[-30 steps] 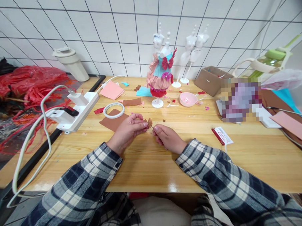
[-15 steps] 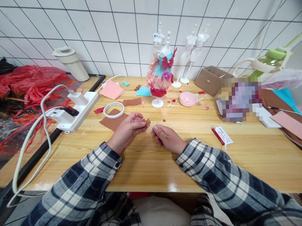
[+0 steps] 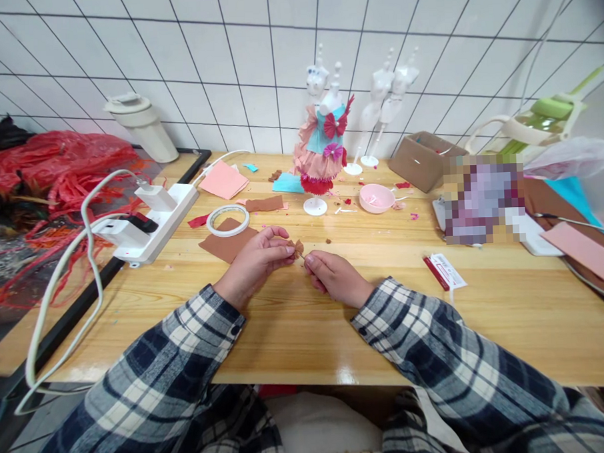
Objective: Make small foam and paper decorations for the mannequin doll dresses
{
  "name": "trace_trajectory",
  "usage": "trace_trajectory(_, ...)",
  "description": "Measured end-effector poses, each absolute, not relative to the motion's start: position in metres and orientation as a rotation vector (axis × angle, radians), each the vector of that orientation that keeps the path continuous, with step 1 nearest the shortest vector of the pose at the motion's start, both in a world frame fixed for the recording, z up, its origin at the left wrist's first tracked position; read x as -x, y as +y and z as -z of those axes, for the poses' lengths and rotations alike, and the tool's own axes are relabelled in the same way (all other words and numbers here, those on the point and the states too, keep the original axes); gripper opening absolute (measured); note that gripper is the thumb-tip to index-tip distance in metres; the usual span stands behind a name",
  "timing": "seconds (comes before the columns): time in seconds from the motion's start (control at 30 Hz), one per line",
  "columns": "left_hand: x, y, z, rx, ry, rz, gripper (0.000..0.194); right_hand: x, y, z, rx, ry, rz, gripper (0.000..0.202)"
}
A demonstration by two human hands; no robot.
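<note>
Between thumb and fingers, my left hand (image 3: 258,258) pinches a small gathered piece of brown paper (image 3: 297,249). My right hand (image 3: 337,273) is closed close beside it, its fingertips holding something thin, like a wire or thread, that reaches toward the brown piece; its exact kind is too small to tell. Just past my left hand lie a brown paper sheet (image 3: 225,246) and a white tape roll (image 3: 228,220). Beyond my hands, a small white mannequin wears a blue and pink paper dress (image 3: 323,149) with red and magenta bows.
A power strip (image 3: 159,229) with plugged chargers and loose cables lies left. Behind are pink paper squares (image 3: 224,180), a pink bowl (image 3: 377,198), bare white mannequins (image 3: 380,93) and a cardboard box (image 3: 422,162). A red-and-white tag (image 3: 444,272) lies to the right.
The brown paper piece has turned slightly and shows more of its spread folds between my hands. Both hands stay almost in the same place.
</note>
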State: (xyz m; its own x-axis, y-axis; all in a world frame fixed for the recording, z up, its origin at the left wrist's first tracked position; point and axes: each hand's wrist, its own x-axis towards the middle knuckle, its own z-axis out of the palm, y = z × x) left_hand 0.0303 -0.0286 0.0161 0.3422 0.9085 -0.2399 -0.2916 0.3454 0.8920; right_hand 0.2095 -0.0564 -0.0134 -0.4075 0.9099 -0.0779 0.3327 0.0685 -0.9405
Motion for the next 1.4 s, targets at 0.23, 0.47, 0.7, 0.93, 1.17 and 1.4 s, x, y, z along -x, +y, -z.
trace_trajectory(0.23,-0.028,-0.026,-0.013,-0.869,0.898,-0.948,0.039,-0.209,-0.057,0.009,1.294,-1.709,-1.310,0.035)
trace_trajectory(0.47,-0.028,-0.028,-0.015,-1.023,0.923,-0.866,0.045,-0.212,-0.055,0.001,1.271,-1.452,-1.387,0.030)
trace_trajectory(0.7,-0.029,-0.029,-0.013,-1.188,0.944,-0.742,0.044,-0.212,-0.052,0.009,1.305,-1.523,-1.346,0.023)
trace_trajectory(0.93,-0.031,-0.031,-0.016,-0.994,0.882,-0.868,0.046,-0.212,-0.052,0.011,1.288,-1.416,-1.348,0.021)
trace_trajectory(1.17,-0.031,-0.031,-0.016,-0.931,0.913,-0.834,0.031,-0.211,-0.051,0.011,1.275,-1.281,-1.406,0.027)
trace_trajectory(1.4,-0.036,-0.031,-0.012,-1.015,1.028,-0.815,0.029,-0.212,-0.051,0.012,1.297,-1.355,-1.352,0.026)
